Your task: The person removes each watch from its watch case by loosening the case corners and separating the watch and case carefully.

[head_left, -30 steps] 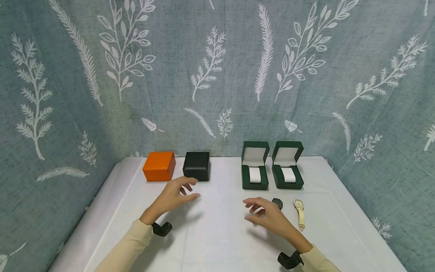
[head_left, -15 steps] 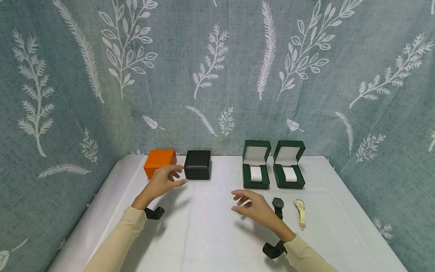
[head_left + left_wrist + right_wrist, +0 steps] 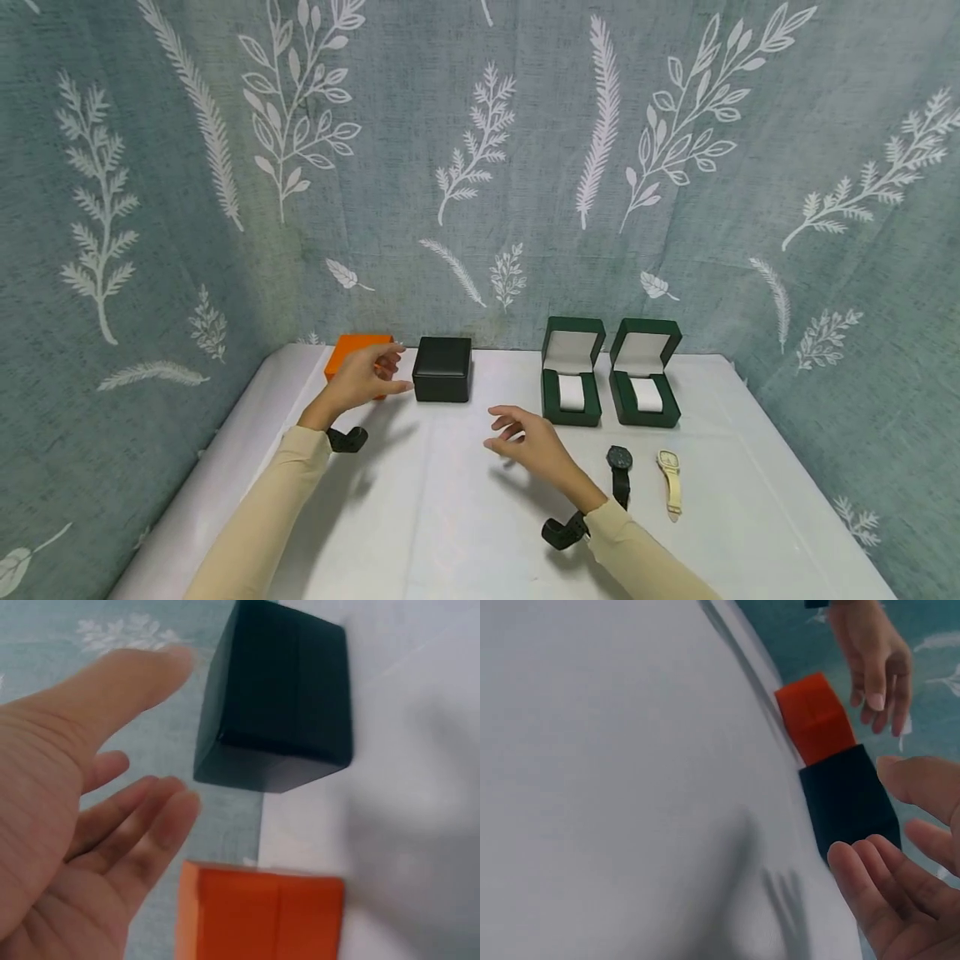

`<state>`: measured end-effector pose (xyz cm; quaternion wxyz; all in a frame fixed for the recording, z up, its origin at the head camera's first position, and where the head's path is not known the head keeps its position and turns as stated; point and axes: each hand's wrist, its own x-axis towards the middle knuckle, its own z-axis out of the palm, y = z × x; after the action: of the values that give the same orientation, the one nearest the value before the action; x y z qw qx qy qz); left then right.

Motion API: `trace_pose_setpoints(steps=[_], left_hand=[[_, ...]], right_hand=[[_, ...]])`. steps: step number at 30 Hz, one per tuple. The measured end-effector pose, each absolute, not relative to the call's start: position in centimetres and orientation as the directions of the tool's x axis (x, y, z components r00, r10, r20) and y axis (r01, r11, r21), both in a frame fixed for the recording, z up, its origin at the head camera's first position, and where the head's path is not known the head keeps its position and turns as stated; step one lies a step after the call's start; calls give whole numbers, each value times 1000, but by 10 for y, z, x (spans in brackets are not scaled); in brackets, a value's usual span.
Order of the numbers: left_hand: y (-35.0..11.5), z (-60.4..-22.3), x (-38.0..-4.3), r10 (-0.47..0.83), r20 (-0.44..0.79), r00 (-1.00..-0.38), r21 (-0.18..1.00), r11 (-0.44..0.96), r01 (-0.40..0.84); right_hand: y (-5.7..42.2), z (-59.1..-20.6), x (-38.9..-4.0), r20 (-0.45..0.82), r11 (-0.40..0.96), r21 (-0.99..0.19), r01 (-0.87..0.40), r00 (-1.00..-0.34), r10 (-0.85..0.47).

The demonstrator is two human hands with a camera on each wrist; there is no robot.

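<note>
My left hand (image 3: 362, 379) hovers in front of the orange box (image 3: 352, 348), hiding part of it, with its fingers parted and nothing between them. Just right of its fingertips stands a closed black box (image 3: 442, 371); the left wrist view shows the black box (image 3: 289, 690) beyond the thumb and the orange box (image 3: 262, 915) below. To the right and nearer the front, my right hand (image 3: 531, 442) is in the air over the white table, fingers loosely bent and holding nothing. In the right wrist view the black box (image 3: 851, 799) lies beyond its fingertips.
Two green watch boxes stand with lids raised, one (image 3: 572, 396) beside the other (image 3: 645, 396), each with a white cushion. In front lie a black watch (image 3: 620, 467) and a gold watch (image 3: 670, 479). A patterned curtain (image 3: 525, 167) borders the white table (image 3: 450, 517).
My left hand has moved left and back, from in front of the black box to over the orange one. My right hand has shifted left, uncovering more of the black watch.
</note>
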<state>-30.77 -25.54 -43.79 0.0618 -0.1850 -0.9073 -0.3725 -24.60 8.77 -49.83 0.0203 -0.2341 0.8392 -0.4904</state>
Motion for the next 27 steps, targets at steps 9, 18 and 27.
trace_pose_setpoints(steps=[9,18,27], left_hand=[[-252,-426,-329,373,97,-923,684,649,334],[-253,-428,-351,416,-56,-908,716,650,254],[-252,-426,-364,430,-161,-888,742,647,179]], right_hand=[[72,-500,-272,173,412,-852,-322,-917,-358],[50,-498,-299,168,445,-839,-314,-926,-338],[39,-507,-321,136,446,-849,-283,-933,-333]])
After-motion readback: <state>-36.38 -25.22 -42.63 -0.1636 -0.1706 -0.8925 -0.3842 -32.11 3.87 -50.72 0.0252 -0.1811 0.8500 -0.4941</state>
